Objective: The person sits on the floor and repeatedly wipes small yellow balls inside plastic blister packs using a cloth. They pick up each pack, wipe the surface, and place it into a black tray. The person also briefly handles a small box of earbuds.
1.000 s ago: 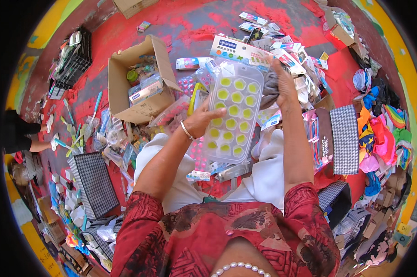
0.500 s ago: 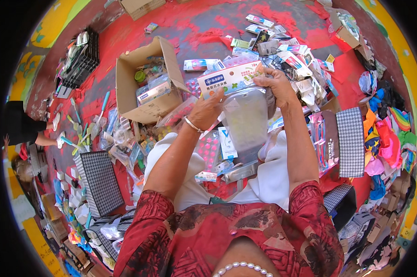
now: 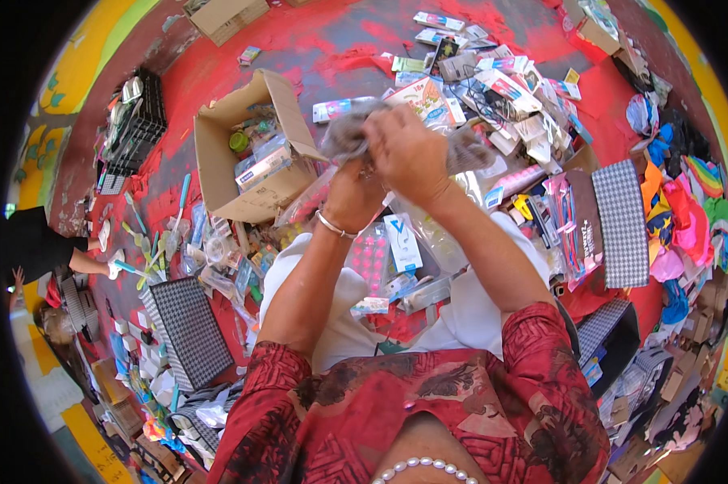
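My right hand [image 3: 408,153] is closed on a grey cloth [image 3: 349,133], pressing it over a plastic package. The package has a printed white header card [image 3: 428,103], and its clear bag [image 3: 438,230] hangs below, between my forearms. My left hand [image 3: 356,194], below and left of the right, grips the package's left side; its fingertips are hidden under the cloth. Beneath my hands lie a pack of pink round pieces [image 3: 369,256] and a white and blue card box [image 3: 402,242].
An open cardboard box [image 3: 251,198] of packaged goods stands front left. Small white boxes [image 3: 513,93] are heaped at the far right. Checked bins [image 3: 188,332] lie at left and right. A person in black [image 3: 37,242] works at the far left, beside a black crate [image 3: 142,117].
My right hand has let go of the package's upper right corner and moved left with the grey cloth, across the card. The package has tilted, its card now partly covered.
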`<state>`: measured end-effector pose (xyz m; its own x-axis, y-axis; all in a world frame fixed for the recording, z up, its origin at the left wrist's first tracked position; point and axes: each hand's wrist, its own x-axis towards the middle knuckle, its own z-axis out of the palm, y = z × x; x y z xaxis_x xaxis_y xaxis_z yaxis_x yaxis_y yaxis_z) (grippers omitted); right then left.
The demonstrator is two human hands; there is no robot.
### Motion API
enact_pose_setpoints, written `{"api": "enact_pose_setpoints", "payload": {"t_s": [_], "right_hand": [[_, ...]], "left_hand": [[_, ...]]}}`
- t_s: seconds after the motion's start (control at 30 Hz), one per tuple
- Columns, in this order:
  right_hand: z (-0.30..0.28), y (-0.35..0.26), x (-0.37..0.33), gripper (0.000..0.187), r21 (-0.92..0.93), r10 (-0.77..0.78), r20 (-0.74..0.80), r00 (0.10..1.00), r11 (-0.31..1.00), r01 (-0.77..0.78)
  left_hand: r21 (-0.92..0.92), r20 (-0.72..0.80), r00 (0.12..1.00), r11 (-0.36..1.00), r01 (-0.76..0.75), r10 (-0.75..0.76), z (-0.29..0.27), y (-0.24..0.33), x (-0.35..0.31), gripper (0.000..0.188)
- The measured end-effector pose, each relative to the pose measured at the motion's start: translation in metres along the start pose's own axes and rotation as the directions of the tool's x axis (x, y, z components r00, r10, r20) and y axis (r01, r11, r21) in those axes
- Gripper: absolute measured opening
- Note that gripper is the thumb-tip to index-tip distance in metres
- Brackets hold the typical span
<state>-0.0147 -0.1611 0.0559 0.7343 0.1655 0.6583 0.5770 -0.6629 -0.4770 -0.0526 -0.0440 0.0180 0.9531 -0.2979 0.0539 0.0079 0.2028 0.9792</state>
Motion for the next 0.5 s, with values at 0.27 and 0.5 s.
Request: {"api": "enact_pose_setpoints", "payload": {"t_s": [0.27, 0.5], "right_hand": [[-0.05, 0.154, 0.004, 0.033, 0.042, 0.743, 0.003, 0.67, 0.669, -0.742], [-0.045, 0.067, -0.003, 0.054, 0.271, 0.377, 0.614, 0.693, 0.724, -0.634]], "left_hand": [[-0.775, -0.091, 0.971, 0.629, 0.07, -0.221, -0.019, 0.017, 0.004, 0.049], [-0.77, -0.218, 0.945, 0.638, -0.012, -0.245, -0.029, 0.016, 0.008, 0.05]]}}
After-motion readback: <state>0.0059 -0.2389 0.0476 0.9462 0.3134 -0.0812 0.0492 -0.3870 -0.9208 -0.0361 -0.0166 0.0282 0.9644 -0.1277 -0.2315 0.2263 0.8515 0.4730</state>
